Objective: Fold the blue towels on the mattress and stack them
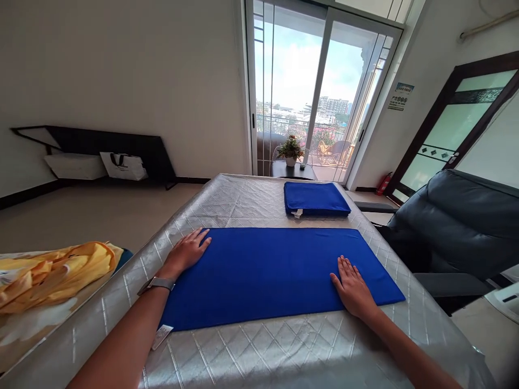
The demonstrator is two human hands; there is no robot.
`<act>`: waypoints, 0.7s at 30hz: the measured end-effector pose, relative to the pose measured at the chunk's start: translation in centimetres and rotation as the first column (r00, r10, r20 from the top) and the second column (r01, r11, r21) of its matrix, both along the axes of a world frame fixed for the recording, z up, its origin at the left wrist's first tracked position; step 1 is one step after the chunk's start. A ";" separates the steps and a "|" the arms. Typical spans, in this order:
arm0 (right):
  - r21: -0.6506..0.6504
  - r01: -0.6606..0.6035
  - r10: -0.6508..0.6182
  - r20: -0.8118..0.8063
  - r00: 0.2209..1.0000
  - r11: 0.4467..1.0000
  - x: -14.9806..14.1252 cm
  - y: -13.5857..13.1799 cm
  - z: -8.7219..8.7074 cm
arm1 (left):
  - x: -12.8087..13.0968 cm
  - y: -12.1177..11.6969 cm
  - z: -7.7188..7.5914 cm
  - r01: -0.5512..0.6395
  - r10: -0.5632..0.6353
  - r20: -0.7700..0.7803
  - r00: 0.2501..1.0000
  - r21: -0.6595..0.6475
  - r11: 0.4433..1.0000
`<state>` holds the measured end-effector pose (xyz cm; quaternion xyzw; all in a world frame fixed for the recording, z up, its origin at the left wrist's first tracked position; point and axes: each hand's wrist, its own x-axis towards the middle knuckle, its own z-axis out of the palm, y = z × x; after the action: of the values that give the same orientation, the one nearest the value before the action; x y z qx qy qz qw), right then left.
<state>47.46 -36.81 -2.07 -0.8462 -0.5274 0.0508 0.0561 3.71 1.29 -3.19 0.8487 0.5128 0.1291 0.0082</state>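
Note:
A blue cloth (267,275), folded into a long flat rectangle, lies across the table in front of me. At its near left corner a white label (162,336) sticks out. My left hand (187,251) lies flat on the cloth's left edge near the far corner, fingers stretched out. On the right part of the cloth rests my right hand (352,285), palm down with its fingers extended. Beyond the cloth sits a stack of folded blue cloths (316,198), a small white tag hanging from its front edge.
A silver quilted cover (259,346) spreads over the table. To the left is yellow patterned fabric (68,275); a dark armchair (466,227) stands close on the right. A potted plant (291,150) sits on a small table before the sliding glass door (324,81).

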 end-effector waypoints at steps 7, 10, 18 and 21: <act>0.016 0.081 -0.082 0.068 0.994 0.997 4.8 -1.4 -1.3 | 0.0 -0.3 0.5 0.002 -0.002 -0.011 1.000 -0.033 0.999; 0.063 0.099 -0.105 0.086 0.991 0.993 6.7 -2.2 -2.0 | 0.1 -0.6 0.9 -0.007 0.008 0.008 1.000 -0.044 0.999; 0.080 0.151 -0.158 0.088 0.983 0.985 10.1 -3.6 -3.1 | 0.2 -0.8 1.0 -0.010 0.010 -0.003 1.000 -0.053 0.999; 0.060 0.161 -0.166 0.088 0.982 0.985 10.6 -3.7 -3.2 | 0.1 -0.6 0.8 -0.007 0.007 -0.002 1.000 -0.044 0.999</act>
<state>58.10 -40.51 -5.24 -0.8865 -0.4592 -0.0074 0.0576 3.79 0.69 -2.40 0.8466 0.5186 0.1171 0.0261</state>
